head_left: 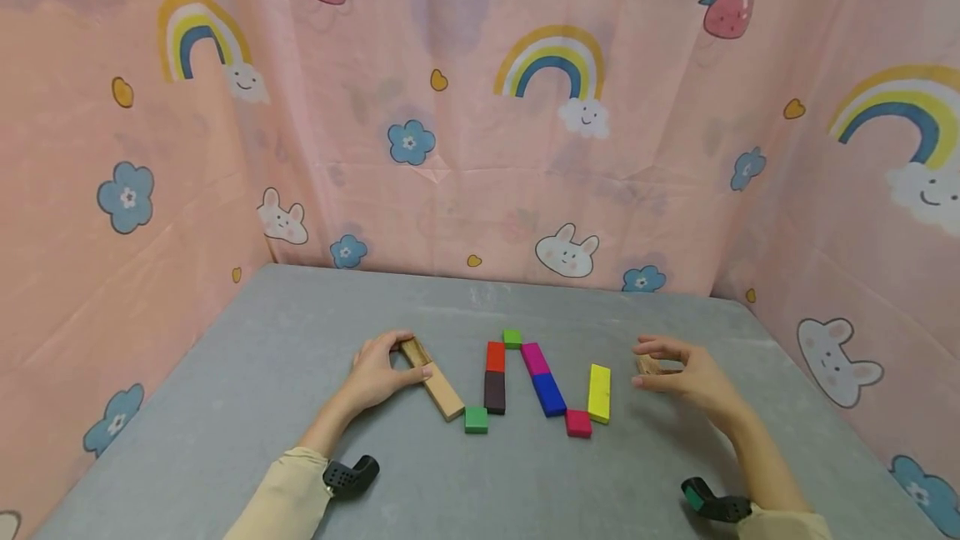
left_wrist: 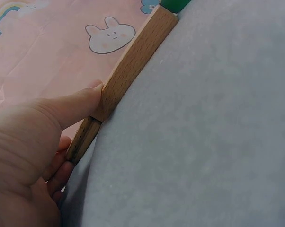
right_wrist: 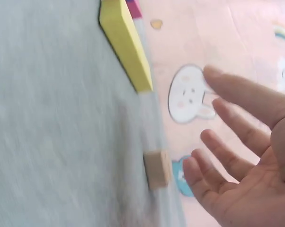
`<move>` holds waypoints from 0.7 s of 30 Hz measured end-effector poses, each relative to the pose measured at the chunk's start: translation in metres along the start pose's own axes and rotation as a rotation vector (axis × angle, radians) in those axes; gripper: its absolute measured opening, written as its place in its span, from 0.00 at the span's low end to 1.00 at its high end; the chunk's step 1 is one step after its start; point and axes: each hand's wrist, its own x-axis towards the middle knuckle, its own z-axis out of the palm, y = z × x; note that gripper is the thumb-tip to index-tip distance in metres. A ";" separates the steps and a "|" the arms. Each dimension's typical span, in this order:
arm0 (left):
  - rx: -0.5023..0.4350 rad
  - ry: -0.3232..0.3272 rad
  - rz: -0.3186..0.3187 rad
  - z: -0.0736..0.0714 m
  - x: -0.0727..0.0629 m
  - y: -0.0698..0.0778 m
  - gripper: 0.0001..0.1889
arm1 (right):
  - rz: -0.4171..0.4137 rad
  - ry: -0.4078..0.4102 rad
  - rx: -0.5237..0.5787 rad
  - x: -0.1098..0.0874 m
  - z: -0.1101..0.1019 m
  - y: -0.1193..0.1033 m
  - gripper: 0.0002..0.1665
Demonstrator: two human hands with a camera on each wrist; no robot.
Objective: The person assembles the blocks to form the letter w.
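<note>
My left hand (head_left: 377, 372) touches two wooden blocks lying end to end, its thumb at their joint and its fingertips at the far end. The nearer one is a long pale wooden block (head_left: 445, 392); beyond it is a darker brown wooden block (left_wrist: 82, 140). Over on the right, my right hand (head_left: 686, 371) hovers with thumb and fingers spread apart beside a small wooden block (right_wrist: 156, 169). That block stands on the table, partly hidden behind the fingers in the head view. A gap separates the hand from it in the right wrist view.
A zigzag of blocks lies between the hands: green (head_left: 476, 420), dark brown (head_left: 494, 392), red (head_left: 496, 356), light green (head_left: 512, 339), magenta (head_left: 536, 358), blue (head_left: 549, 395), crimson (head_left: 578, 423) and yellow (head_left: 599, 393). Behind the grey table (head_left: 420, 490) hangs a pink patterned curtain (head_left: 480, 190).
</note>
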 end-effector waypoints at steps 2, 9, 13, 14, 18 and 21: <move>-0.002 -0.002 -0.001 0.000 0.000 0.000 0.39 | 0.023 0.000 -0.019 0.001 -0.006 0.006 0.33; -0.006 -0.001 -0.004 0.000 -0.001 -0.001 0.39 | 0.092 -0.026 -0.051 0.004 -0.012 0.029 0.34; 0.005 -0.006 -0.003 0.000 0.000 -0.001 0.39 | 0.093 -0.034 -0.046 0.004 -0.012 0.036 0.35; 0.006 -0.008 -0.002 0.001 0.000 -0.001 0.39 | 0.096 -0.034 -0.047 0.003 -0.012 0.037 0.35; -0.002 -0.006 0.002 0.001 0.001 -0.001 0.39 | 0.117 -0.031 -0.063 0.004 -0.012 0.038 0.35; -0.003 -0.002 -0.010 0.002 0.001 -0.001 0.38 | 0.132 -0.034 -0.083 0.005 -0.011 0.038 0.36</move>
